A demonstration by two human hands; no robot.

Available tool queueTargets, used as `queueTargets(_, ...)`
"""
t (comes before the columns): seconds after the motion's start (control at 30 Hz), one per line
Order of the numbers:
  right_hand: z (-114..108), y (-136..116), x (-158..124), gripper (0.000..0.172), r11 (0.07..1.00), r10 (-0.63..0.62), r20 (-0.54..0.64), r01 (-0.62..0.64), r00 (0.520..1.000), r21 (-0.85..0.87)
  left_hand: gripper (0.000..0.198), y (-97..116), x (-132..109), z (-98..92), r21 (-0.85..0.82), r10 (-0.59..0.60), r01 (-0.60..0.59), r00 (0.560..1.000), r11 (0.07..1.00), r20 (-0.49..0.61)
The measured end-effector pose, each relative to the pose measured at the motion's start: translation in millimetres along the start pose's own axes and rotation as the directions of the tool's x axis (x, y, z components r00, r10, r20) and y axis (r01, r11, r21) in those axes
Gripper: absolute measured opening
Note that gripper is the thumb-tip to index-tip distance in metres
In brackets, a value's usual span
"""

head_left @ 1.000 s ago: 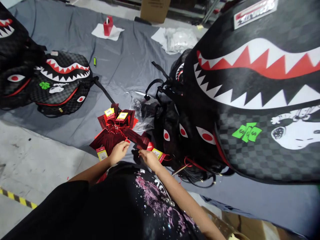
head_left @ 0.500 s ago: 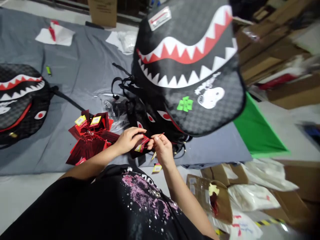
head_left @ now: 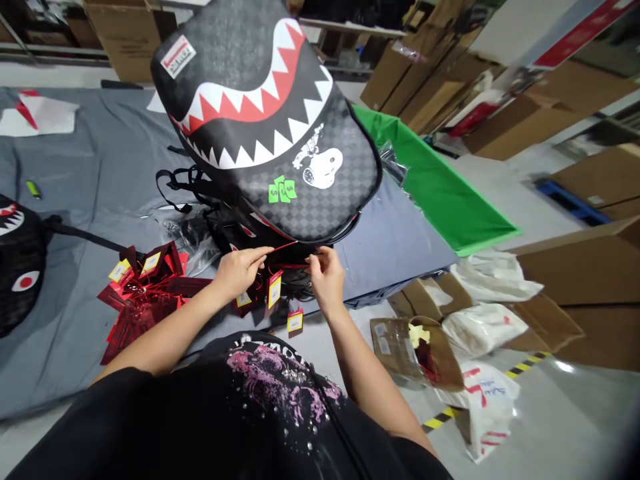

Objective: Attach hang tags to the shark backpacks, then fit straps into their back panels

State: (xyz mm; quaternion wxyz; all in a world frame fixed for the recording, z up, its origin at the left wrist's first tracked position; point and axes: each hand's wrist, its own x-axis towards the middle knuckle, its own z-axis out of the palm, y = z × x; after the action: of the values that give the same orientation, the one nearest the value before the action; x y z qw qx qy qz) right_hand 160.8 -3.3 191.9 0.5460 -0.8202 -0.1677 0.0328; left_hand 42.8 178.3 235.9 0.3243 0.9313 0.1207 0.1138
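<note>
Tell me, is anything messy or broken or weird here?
A bit messy: the heap of red tags, left of the left hand, points every which way on the gray cloth. Behind it lies a crumpled clear plastic bag. I can't see anything spilled or broken.

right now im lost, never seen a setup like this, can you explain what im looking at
There is no machine here: these are a person's two bare hands, seen by one camera worn on the head, looking forward and down. The left hand pinches a red string. The right hand is curled close by; whether it grips anything is hard to tell. On the gray cloth you can see a pile of red tags, a clear plastic bag and a large shark-mouthed backpack.
</note>
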Motion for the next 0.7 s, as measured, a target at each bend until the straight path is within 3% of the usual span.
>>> queueTargets(0.1, -8, 15, 17, 0.039, 0.912, -0.111, 0.098, 0.141, 0.989, -0.386, 0.034, 14, 23, -4.8, 0.223, 0.022, -0.053, 0.990, 0.973, 0.138)
queueTargets(0.2, -10, 16, 31, 0.033, 0.769, -0.175, 0.244, 0.287, 0.954, -0.572, 0.035, 28, 36, -2.8, 0.364, -0.029, -0.055, 0.975, 0.930, 0.222)
queueTargets(0.4, -10, 12, 55, 0.028, 0.698, -0.208, 0.310, 0.363, 0.928, -0.617, 0.036, 44, 46, -6.0, 0.456, -0.051, -0.034, 0.983, 0.889, 0.174)
queueTargets(0.7, -18, -8, 65, 0.022, 0.641, -0.312, 0.376, 0.485, 0.873, -0.594, 0.028, 73, 82, -26.2, 0.483, 0.087, -0.127, 0.991, 0.867, 0.104)
